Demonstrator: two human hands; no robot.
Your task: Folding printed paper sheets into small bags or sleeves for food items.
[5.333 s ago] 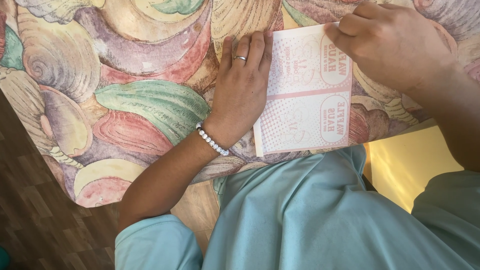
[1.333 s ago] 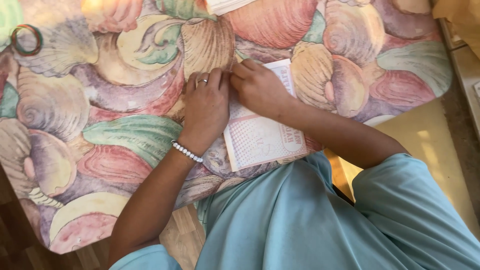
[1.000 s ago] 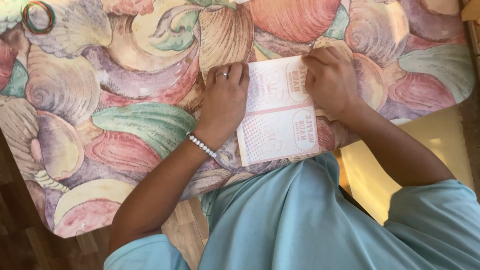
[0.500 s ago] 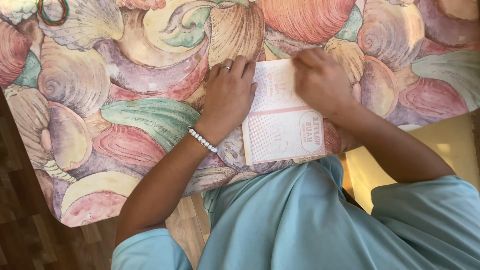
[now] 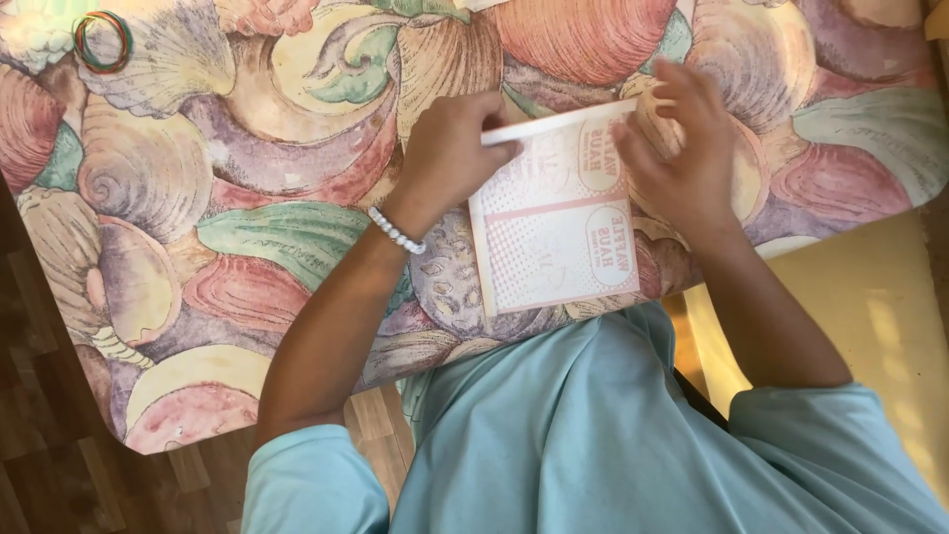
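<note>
My left hand (image 5: 450,148) pinches the top-left corner of the pink-and-white paper bag (image 5: 556,213), fingers curled on its folded edge; my right hand (image 5: 682,148) rests on its right edge, fingers loosely spread, gripping nothing. Bag lies flat on the shell-pattern tablecloth (image 5: 247,227) near the 6 o'clock edge, contents not visible. Rubber bands (image 5: 103,42) sit at 10 o'clock, well apart.

A single head-worn camera looks steeply down from above the person's chest, close over the work. The near table edge (image 5: 297,415) runs along the lower part of the frame, with the person's light-blue shirt (image 5: 613,435) filling the bottom. Both forearms reach up into the frame's middle. Wooden floor (image 5: 40,465) shows at lower left. No second view exists.
</note>
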